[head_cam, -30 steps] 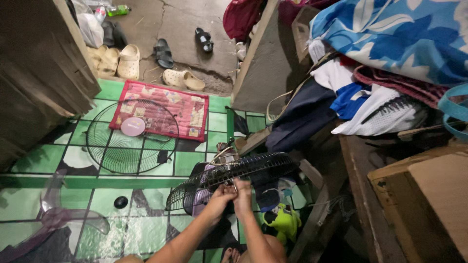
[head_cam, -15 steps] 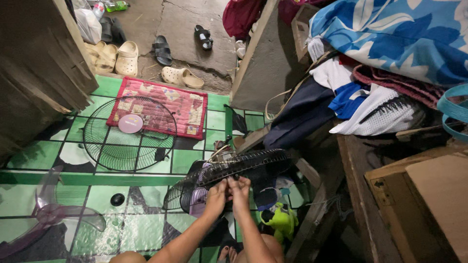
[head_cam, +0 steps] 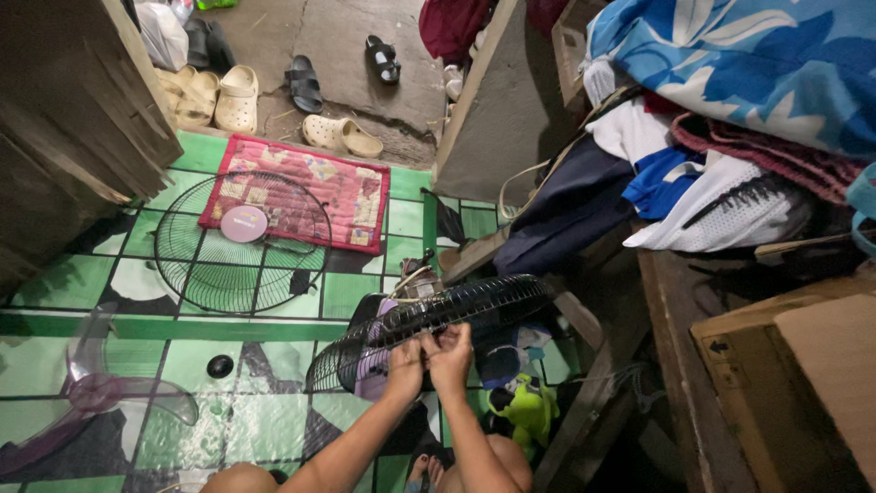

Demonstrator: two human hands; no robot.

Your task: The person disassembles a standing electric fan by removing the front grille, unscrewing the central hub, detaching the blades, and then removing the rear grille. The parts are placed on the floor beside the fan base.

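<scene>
Green patterned floor (head_cam: 274,315), cramped room, concrete doorstep at the top with sandals and clogs (head_cam: 342,135) scattered on it. Rear fan guard (head_cam: 438,324), black wire, stands tilted on the floor in front of the person, still on the fan body, right of centre. Left hand (head_cam: 404,358) and right hand (head_cam: 451,350) meet at the guard's near rim, side by side, touching each other; fingers of both are pinched on the rim wires, so each grip is clenched on the guard. Whether something small sits between the fingertips cannot be told. Front fan guard (head_cam: 242,242) lies flat on the floor, well apart to the left, half over a red patchwork mat (head_cam: 301,187). Translucent purple fan blade (head_cam: 100,397) lies at lower left, a small black cap (head_cam: 219,366) between it and the hands. Green toy (head_cam: 525,411) sits just right of the forearms. Piled clothes (head_cam: 693,183) and a cardboard box (head_cam: 803,365) on the right.
</scene>
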